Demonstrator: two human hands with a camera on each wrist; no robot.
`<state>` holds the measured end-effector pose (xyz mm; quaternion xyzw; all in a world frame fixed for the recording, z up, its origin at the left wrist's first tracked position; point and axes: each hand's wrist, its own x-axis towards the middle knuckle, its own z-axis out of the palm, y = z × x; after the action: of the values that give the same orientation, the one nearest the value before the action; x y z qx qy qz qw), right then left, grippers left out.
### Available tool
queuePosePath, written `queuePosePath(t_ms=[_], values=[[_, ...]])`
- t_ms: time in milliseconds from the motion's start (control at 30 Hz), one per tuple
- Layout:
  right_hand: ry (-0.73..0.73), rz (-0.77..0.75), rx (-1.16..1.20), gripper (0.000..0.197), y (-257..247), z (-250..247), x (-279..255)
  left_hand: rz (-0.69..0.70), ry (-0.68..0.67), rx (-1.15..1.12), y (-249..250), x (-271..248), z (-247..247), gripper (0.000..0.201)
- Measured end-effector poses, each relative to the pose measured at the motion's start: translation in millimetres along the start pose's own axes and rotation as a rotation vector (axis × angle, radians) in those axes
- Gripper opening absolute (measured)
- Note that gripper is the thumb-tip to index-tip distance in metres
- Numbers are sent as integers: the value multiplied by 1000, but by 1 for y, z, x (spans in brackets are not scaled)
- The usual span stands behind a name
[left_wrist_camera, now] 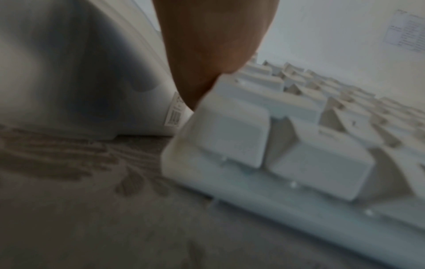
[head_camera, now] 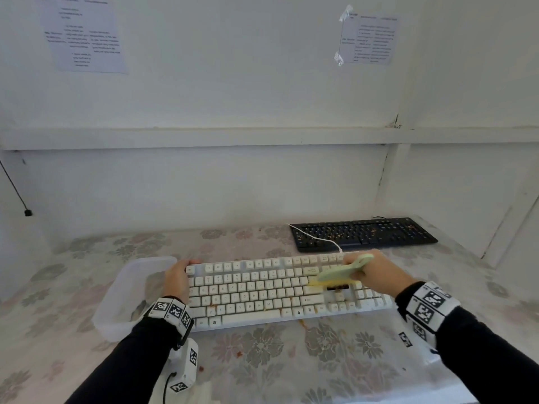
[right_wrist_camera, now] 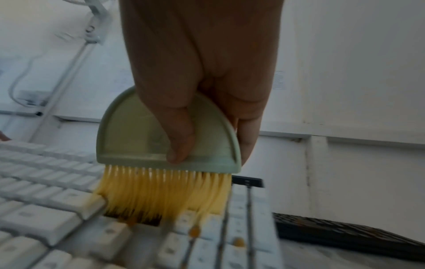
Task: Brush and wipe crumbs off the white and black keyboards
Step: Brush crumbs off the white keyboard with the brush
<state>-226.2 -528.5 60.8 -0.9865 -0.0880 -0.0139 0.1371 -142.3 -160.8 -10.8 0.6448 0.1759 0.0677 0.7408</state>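
Note:
The white keyboard lies across the middle of the flowered table, with brown crumbs among its keys and on the cloth in front. My right hand grips a pale green brush with yellow bristles, which press into the keys on the keyboard's right part. My left hand grips the white keyboard's left end, fingers curled over its far corner. The black keyboard lies behind at the right, speckled with crumbs; it also shows in the right wrist view.
A clear plastic container sits against the white keyboard's left end. A white cable runs from the white keyboard across the black one. A wall with a ledge stands close behind the table.

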Motion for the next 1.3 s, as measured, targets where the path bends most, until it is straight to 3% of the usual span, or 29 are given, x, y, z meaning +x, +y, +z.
queuePosePath(t_ms=[267, 400, 567, 633, 700, 800, 933, 1033, 1300], values=[[53, 162, -109, 45, 38, -18, -21, -3, 8, 31, 0, 2, -2, 30], [64, 137, -105, 41, 23, -23, -19, 12, 14, 28, 2, -2, 0, 30], [12, 45, 45, 19, -2, -4, -6, -12, 29, 5, 3, -4, 1, 32], [-23, 37, 52, 23, -2, 5, -3, -10, 29, 7, 3, -5, 0, 33], [-25, 53, 43, 39, 3, 9, -3, -5, 30, 7, 4, -6, 1, 33], [-35, 107, -3, 49, 14, 1, -13, -3, 29, 0, 5, -8, 1, 32], [-48, 246, -96, 23, 29, -15, -29, 15, 29, 12, 7, -10, 1, 33], [-49, 365, -122, 27, 34, -28, -33, 23, 36, -3, 8, -12, 2, 31], [295, 381, 209, 33, 3, -23, -27, 23, 48, -8, 10, -15, 3, 30]])
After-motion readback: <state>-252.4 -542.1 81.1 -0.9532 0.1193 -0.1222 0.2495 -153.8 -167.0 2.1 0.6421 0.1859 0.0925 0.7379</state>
